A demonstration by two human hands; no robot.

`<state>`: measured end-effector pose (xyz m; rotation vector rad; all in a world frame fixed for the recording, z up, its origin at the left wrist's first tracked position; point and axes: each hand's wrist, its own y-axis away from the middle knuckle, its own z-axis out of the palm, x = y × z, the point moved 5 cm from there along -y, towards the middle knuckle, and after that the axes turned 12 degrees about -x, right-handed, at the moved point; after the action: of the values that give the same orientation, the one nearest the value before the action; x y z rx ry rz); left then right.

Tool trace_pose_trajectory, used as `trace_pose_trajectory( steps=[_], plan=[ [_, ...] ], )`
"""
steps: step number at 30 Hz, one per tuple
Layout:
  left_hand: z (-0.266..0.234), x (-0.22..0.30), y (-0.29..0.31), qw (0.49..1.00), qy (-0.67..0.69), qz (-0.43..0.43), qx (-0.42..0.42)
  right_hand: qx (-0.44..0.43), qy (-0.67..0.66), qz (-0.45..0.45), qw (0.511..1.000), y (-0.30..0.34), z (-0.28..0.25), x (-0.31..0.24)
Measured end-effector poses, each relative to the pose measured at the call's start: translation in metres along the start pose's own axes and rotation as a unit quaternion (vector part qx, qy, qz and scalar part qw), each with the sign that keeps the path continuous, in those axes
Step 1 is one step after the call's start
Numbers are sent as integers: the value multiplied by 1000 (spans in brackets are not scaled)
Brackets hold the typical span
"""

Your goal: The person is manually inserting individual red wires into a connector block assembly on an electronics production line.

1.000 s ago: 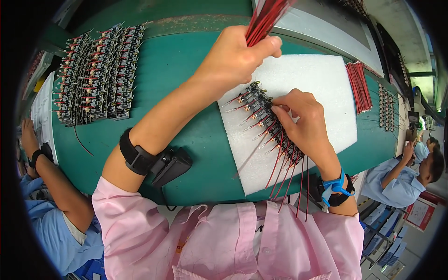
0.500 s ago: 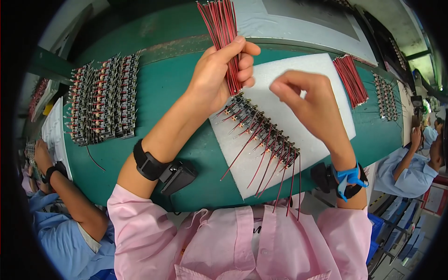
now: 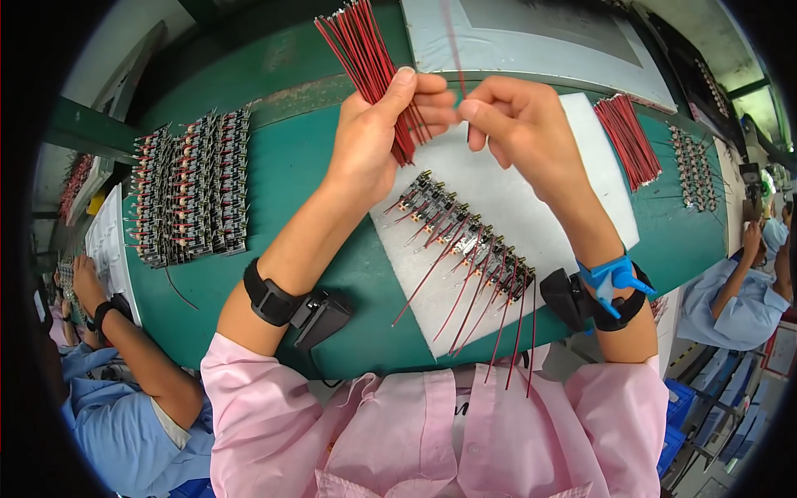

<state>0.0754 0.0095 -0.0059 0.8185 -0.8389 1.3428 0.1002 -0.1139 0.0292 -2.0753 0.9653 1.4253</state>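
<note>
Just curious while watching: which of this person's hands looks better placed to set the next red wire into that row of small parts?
Probably the right hand: its fingertips pinch a single wire pulled from the bundle of red wires, which fills the left hand, and the row of small parts lies just below.

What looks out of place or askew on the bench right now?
Nothing stands out. The left hand holds the red wire bundle, the right hand pinches one wire from it, and the wired boards lie in a tidy diagonal row on the white mat.
</note>
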Motion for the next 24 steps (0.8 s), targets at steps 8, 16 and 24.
trace_pose_trajectory(
  steps=[8,16,24],
  plan=[
    [-5,-11,11,972,-172,-118,-108,-12,-218,30,975,0,7,25],
    [-8,-9,13,965,-235,-49,-109,-4,-173,18,985,0,17,27],
    [-6,-3,15,947,-300,-8,-118,27,-157,9,987,3,17,27]
  ],
)
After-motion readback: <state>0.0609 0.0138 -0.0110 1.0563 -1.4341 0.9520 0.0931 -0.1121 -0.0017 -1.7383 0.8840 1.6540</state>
